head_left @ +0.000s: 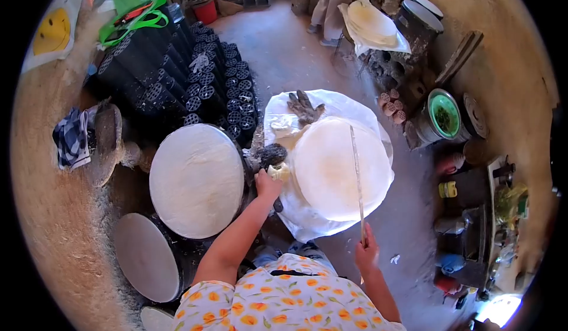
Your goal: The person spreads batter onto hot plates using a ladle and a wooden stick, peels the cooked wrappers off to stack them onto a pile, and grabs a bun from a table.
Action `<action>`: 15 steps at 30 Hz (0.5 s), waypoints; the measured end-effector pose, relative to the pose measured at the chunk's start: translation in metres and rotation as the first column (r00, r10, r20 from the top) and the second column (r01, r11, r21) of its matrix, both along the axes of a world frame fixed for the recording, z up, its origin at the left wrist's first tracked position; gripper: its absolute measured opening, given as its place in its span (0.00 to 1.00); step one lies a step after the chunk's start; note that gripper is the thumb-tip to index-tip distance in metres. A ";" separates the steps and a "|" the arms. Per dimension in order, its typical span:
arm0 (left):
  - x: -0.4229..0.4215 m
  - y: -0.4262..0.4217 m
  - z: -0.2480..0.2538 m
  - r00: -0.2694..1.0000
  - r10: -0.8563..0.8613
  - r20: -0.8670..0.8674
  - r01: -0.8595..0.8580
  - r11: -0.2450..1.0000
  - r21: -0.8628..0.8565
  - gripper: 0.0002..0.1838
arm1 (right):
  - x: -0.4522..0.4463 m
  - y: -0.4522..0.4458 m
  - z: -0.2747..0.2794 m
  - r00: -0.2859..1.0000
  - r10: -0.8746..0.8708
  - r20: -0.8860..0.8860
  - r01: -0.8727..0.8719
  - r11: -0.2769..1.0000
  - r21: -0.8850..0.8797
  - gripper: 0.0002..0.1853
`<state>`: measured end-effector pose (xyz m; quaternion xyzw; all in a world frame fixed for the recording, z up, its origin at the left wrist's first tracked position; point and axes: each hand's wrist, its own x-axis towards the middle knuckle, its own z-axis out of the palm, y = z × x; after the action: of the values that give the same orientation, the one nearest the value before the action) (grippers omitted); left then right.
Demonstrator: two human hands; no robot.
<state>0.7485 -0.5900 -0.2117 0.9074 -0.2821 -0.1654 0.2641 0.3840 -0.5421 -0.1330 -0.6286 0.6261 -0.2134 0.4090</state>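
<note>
My right hand is closed around the lower end of a long thin flat stick. The stick reaches up across a stack of thin round pancakes on a white cloth. My left hand is closed between the stack and a round griddle covered by a pale sheet of batter. Beside its fingers is a pale yellowish lump; what the fingers hold, I cannot make out. A dark fuzzy bundle lies just beyond. Farther off, a dirty grey glove rests on the cloth.
Black honeycomb coal briquettes stand in rows at the back left. A second round griddle is at lower left. Another person stands at the back by a pancake stack. A green basin sits at right.
</note>
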 end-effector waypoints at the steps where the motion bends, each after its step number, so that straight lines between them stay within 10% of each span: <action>1: -0.006 -0.006 0.003 0.996 0.062 -0.061 -0.066 0.996 -0.065 0.26 | -0.007 0.000 -0.004 0.999 -0.037 0.028 0.037 0.999 -0.008 0.33; 8: 0.001 -0.017 -0.037 0.996 0.080 -0.041 -0.078 0.996 0.034 0.27 | -0.040 0.003 0.004 0.984 -0.137 -0.112 0.156 0.971 0.183 0.30; 11: 0.000 -0.025 -0.023 0.998 0.047 -0.037 -0.042 0.990 0.131 0.31 | -0.040 0.006 -0.016 0.996 -0.088 -0.007 0.084 0.969 -0.231 0.30; 15: -0.007 -0.024 -0.013 0.996 0.081 -0.037 -0.074 0.984 0.161 0.29 | -0.032 0.005 -0.012 0.992 -0.124 -0.025 0.121 0.987 -0.106 0.30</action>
<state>0.7412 -0.6141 -0.2245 0.9321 -0.2265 -0.1965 0.2030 0.3518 -0.5369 -0.1452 -0.6127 0.6578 -0.2610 0.3517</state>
